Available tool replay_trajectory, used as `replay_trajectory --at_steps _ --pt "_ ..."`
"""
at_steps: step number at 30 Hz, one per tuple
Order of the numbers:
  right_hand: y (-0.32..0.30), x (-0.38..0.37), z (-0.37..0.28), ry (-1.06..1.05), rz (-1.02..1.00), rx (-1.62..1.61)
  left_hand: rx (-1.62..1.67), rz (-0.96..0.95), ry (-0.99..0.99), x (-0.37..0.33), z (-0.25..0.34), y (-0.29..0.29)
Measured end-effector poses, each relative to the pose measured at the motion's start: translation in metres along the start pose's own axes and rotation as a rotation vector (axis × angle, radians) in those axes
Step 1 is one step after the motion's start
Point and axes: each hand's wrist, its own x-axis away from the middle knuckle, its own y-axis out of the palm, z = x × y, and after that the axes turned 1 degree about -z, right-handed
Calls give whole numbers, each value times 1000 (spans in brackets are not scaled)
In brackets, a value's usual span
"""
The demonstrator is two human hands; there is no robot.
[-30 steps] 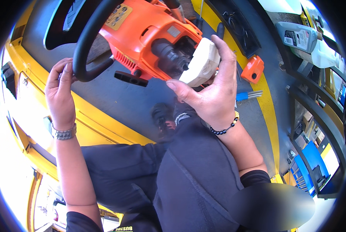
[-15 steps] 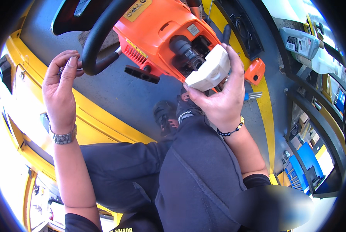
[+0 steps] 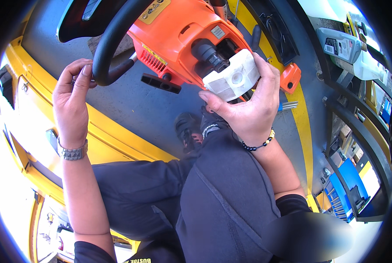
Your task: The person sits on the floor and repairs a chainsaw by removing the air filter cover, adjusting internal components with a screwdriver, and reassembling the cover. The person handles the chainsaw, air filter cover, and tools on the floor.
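Grey floor (image 3: 130, 101) w/ yellow stripes filling most of the view; yellow-edged bench (image 3: 38, 127) off to the left; dark trousers (image 3: 213, 201) across the lower centre, one black shoe (image 3: 188, 129) poking out beyond the knee. Up top, big orange chainsaw body (image 3: 178, 39), held above the knee, tilted, engine side toward the camera; black loop handle (image 3: 113, 39) curving round its left side; black cylinder w/ fins exposed near the middle. Right hand (image 3: 248, 105) wrapped round a white plastic filter block (image 3: 232, 81), thumb under, fingers over the far edge, block pressed against the saw's open rear beside the black carb; firm grasp, beaded bracelet (image 3: 259, 143) at the wrist. Left hand (image 3: 71, 103) up by the loop handle, fingertips pinched together right at the bar's lower end, touching it; can't tell if anything small sits between them; metal watch band (image 3: 72, 152) on that wrist. Small orange cover (image 3: 290, 76) lying on the floor just right of the saw; blue-handled tool (image 3: 287, 105) near it; grey oil jug (image 3: 342, 46) far right on a shelf.
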Motion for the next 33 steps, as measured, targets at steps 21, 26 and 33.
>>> replay_trajectory --at_steps 21,26,33 --pt "4 2 17 -154 79 55 17 26 -78 -2 1 4" --pt "10 1 20 -148 75 31 56 15 -85 -2 -1 3" --pt "16 2 25 -159 85 -61 -8 -41 -108 -1 -3 1"
